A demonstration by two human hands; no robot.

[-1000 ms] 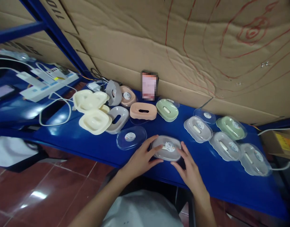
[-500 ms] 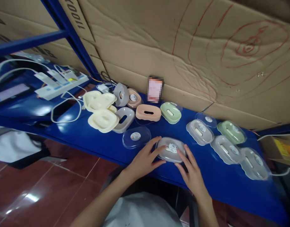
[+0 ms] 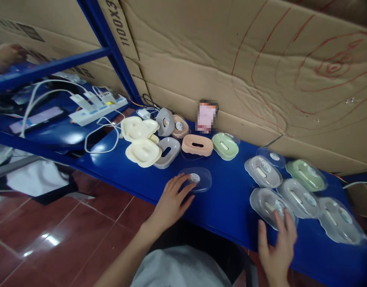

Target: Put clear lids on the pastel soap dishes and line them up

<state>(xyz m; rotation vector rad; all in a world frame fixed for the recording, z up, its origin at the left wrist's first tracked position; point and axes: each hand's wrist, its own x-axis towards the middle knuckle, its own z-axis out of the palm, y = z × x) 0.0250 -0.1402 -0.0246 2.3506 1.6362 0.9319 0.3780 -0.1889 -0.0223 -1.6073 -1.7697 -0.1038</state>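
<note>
My left hand [image 3: 171, 199] lies on the blue shelf with its fingertips on a loose clear lid [image 3: 197, 179] that bears a round sticker. My right hand [image 3: 277, 247] is at the right, fingers spread, tips touching a grey soap dish with a clear lid [image 3: 269, 201]. That dish sits beside other lidded dishes: a grey one [image 3: 263, 172], a green one [image 3: 305, 174], another grey one [image 3: 297, 192] and one at the far right [image 3: 339, 220]. Neither hand grips anything.
Bare dish parts lie at the back left: cream ones [image 3: 140, 137], a grey one [image 3: 167, 151], a peach one [image 3: 197, 144], a green one [image 3: 225, 146]. A power strip [image 3: 96, 109] with cables is on the left shelf. A cardboard wall [image 3: 231, 59] stands behind. Red floor tiles [image 3: 52, 239] lie below.
The lidded grey dish has gone from between my hands to the right, next to the other lidded dishes, with my right hand on it. My left hand has shifted onto the loose clear lid.
</note>
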